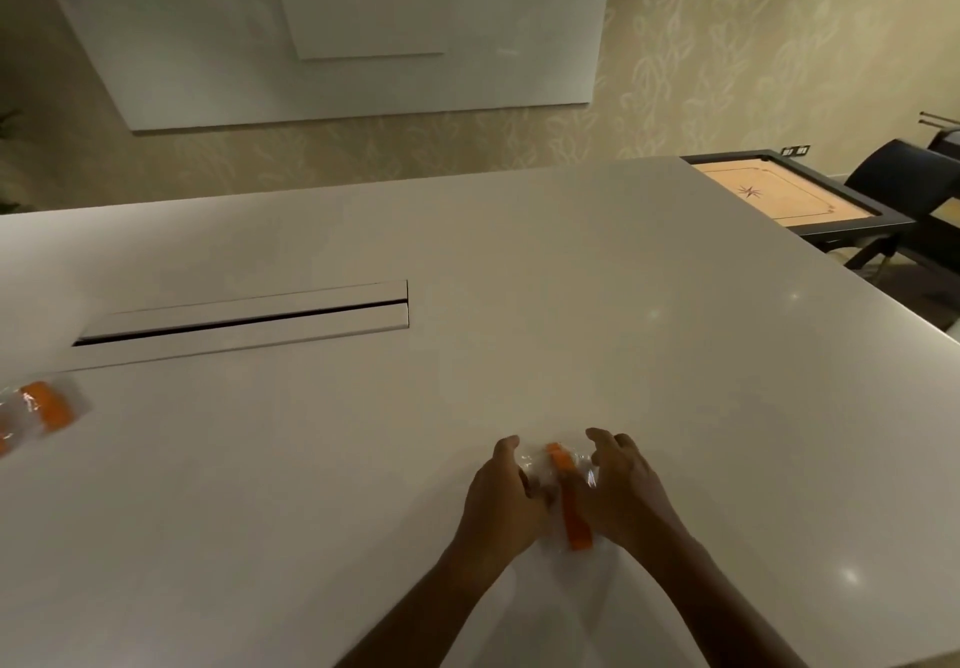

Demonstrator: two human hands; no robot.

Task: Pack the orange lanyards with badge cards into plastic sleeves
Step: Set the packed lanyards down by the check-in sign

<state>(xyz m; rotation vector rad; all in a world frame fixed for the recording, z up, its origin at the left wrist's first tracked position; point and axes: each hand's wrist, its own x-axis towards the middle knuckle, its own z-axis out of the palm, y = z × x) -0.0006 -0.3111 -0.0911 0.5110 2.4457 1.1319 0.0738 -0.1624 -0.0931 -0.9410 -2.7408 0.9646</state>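
Note:
An orange lanyard (570,506) lies between my two hands near the front of the white table (649,329), wrapped in a clear plastic sleeve (535,462). My left hand (501,496) grips the sleeve's left side, with the fingers curled around it. My right hand (623,485) holds the right side, thumb raised. The badge card is hidden by the hands and the glare on the plastic. A sleeve with an orange lanyard inside (39,410) rests at the table's far left edge.
A long cable slot (244,321) with a flap is set into the table left of centre. Beyond the table's right corner stand a carrom board (784,197) and a dark chair (909,184). A whiteboard (337,28) hangs on the patterned wall.

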